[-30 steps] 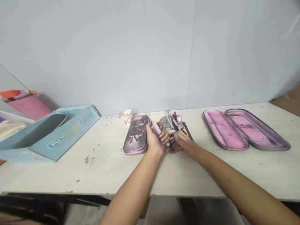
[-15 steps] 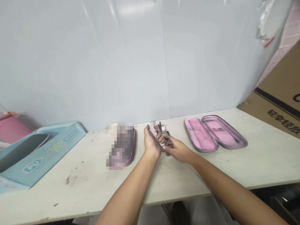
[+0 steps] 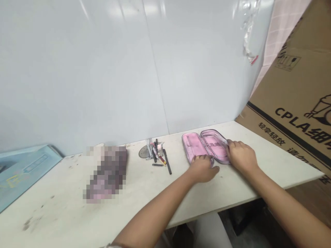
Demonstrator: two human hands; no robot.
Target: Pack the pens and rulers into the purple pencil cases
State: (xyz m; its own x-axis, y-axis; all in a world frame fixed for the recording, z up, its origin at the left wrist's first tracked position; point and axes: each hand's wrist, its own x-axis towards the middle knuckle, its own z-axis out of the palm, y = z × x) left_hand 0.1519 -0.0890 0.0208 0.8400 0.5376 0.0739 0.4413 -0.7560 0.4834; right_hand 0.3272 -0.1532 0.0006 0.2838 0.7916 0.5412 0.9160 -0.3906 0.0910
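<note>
An open pink pencil case [image 3: 193, 145] lies flat on the white table [image 3: 144, 193], at the right. My left hand [image 3: 204, 169] rests on the near end of its left half, fingers curled down; whatever is under them is hidden. My right hand [image 3: 241, 156] sits at the outer edge of the right half, fingers bent onto its rim. A small heap of pens and pencils [image 3: 159, 156] with a clear protractor [image 3: 143, 152] lies left of the case, apart from both hands.
A closed dark pink case [image 3: 107, 174], pixelated, lies further left. A light blue box [image 3: 20, 170] stands at the far left. A large brown cardboard carton [image 3: 297, 113] closes off the table's right end. A pale wall runs along the back.
Both hands have left the heap of pens and moved right to the open pink case. The pink pen held in my left hand no longer shows. The view has swung right.
</note>
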